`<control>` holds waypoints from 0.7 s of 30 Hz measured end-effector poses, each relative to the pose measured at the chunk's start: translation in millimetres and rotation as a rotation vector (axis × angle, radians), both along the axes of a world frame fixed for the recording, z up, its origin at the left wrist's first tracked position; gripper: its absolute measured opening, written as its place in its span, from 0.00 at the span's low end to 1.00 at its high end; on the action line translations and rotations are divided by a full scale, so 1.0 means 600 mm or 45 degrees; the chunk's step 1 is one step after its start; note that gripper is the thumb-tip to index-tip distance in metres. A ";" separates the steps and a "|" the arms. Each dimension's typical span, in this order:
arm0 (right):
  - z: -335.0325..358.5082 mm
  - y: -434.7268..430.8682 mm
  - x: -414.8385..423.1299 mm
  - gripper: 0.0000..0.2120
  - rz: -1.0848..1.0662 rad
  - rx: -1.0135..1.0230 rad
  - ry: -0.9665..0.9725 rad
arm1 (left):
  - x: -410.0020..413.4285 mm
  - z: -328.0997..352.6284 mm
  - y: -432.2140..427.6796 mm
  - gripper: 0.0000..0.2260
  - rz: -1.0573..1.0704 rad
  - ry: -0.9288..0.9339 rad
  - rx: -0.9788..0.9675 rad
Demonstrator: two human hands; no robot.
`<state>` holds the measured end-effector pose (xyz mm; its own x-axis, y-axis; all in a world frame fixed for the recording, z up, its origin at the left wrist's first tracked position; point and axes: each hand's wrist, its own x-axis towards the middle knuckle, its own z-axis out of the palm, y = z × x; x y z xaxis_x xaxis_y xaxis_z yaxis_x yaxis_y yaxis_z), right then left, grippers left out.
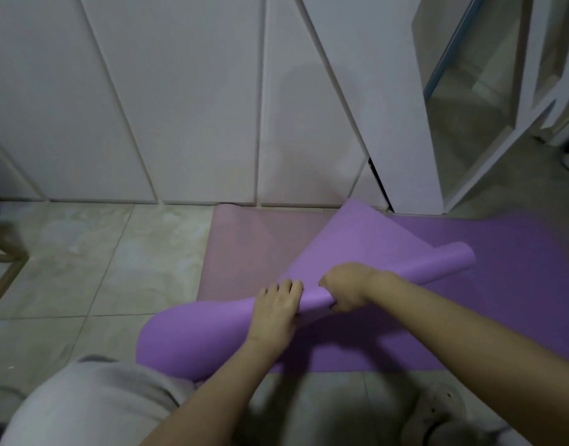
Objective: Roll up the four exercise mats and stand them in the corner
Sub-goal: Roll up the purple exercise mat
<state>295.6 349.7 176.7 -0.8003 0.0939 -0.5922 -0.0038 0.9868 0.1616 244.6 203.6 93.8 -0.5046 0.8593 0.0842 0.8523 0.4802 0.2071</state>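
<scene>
A purple exercise mat (502,284) lies flat on the tiled floor and runs off to the right. Its left end is folded over into a loose curl (357,246) that slants from lower left to upper right. My left hand (276,312) presses flat on the curl, fingers spread. Just right of it, my right hand (347,289) is closed around the curled edge, fingers tucked under it. A pink mat (244,252) lies flat beneath, showing to the left of the purple one, up against the wall.
White cabinet doors (180,107) form the wall straight ahead. A white glass-fronted cabinet (470,107) stands at the right. My knee in light grey trousers (93,403) is at bottom left, and a light shoe (437,413) at bottom right. A wooden frame (6,262) stands at the left edge.
</scene>
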 end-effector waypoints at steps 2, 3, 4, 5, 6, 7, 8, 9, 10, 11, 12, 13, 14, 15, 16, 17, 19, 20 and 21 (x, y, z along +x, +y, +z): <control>0.003 0.000 -0.003 0.17 -0.050 -0.089 -0.080 | 0.003 -0.015 -0.003 0.31 -0.013 0.082 0.055; 0.004 0.000 -0.005 0.17 -0.081 -0.124 -0.146 | 0.006 -0.014 -0.005 0.31 -0.028 0.073 0.039; 0.005 -0.001 -0.007 0.18 -0.103 -0.147 -0.202 | 0.008 -0.012 -0.007 0.30 -0.023 0.054 0.024; 0.004 -0.003 -0.008 0.19 -0.109 -0.152 -0.234 | 0.008 -0.010 -0.010 0.27 -0.031 0.025 0.010; 0.003 -0.007 -0.009 0.20 -0.096 -0.130 -0.242 | 0.007 -0.006 -0.014 0.23 -0.030 -0.032 -0.010; 0.002 -0.014 -0.008 0.21 -0.066 -0.085 -0.215 | 0.004 -0.006 -0.015 0.18 0.007 -0.093 -0.029; -0.001 -0.020 -0.005 0.21 -0.018 -0.020 -0.149 | 0.001 -0.010 -0.016 0.15 0.034 -0.142 -0.067; -0.005 -0.025 -0.002 0.20 0.042 0.052 -0.066 | -0.002 -0.015 -0.017 0.15 0.052 -0.222 -0.085; -0.006 -0.031 0.001 0.19 0.097 0.118 0.022 | -0.005 -0.016 -0.019 0.15 0.061 -0.304 -0.083; -0.008 -0.035 0.005 0.19 0.145 0.174 0.107 | -0.010 -0.015 -0.021 0.15 0.062 -0.366 -0.048; -0.008 -0.041 0.011 0.19 0.202 0.220 0.205 | -0.015 -0.012 -0.021 0.15 0.055 -0.448 -0.012; -0.011 -0.044 0.016 0.20 0.263 0.257 0.316 | -0.021 -0.006 -0.021 0.15 0.033 -0.561 0.015; -0.011 -0.044 0.021 0.22 0.315 0.301 0.387 | -0.027 -0.003 -0.022 0.15 0.004 -0.690 0.027; -0.015 -0.040 0.024 0.24 0.361 0.307 0.478 | -0.032 0.001 -0.023 0.16 -0.032 -0.810 0.019; -0.020 -0.036 0.028 0.26 0.381 0.283 0.506 | -0.037 0.004 -0.024 0.17 -0.065 -0.895 -0.014; -0.024 -0.034 0.031 0.27 0.398 0.276 0.503 | -0.039 0.008 -0.025 0.17 -0.102 -0.939 -0.070; -0.027 -0.031 0.036 0.25 0.375 0.273 0.383 | -0.039 0.007 -0.023 0.19 -0.132 -0.943 -0.153; -0.021 -0.033 0.037 0.24 0.349 0.267 0.297 | -0.037 0.002 -0.020 0.21 -0.114 -0.906 -0.153; -0.020 -0.031 0.036 0.21 0.318 0.245 0.265 | -0.031 0.001 -0.017 0.21 -0.073 -0.827 -0.143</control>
